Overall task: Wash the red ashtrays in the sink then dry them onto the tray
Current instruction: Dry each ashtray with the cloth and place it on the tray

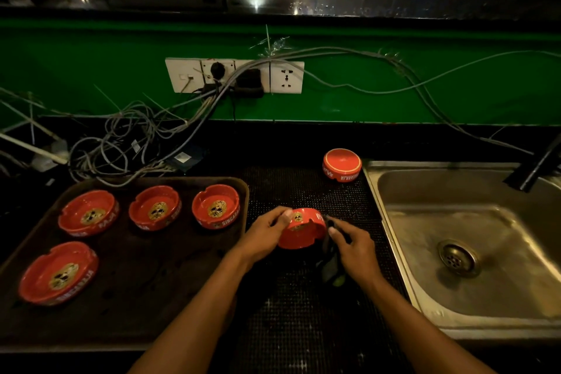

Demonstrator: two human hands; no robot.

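My left hand (267,235) grips a red ashtray (303,234) by its left rim, held tilted above the black mat (303,191). My right hand (353,247) holds a dark cloth (331,264) against the ashtray's right side. Several red ashtrays with gold skull emblems sit upright on the brown tray (145,282) at the left, the nearest of them at the tray's front left (59,273). Another red ashtray (342,164) lies upside down on the mat near the sink's back left corner. The steel sink (455,222) is at the right.
A black faucet (537,164) leans over the sink's back right. A tangle of grey cables (130,143) lies behind the tray, under a wall socket strip (233,76) on the green wall. The counter's front edge runs along the bottom.
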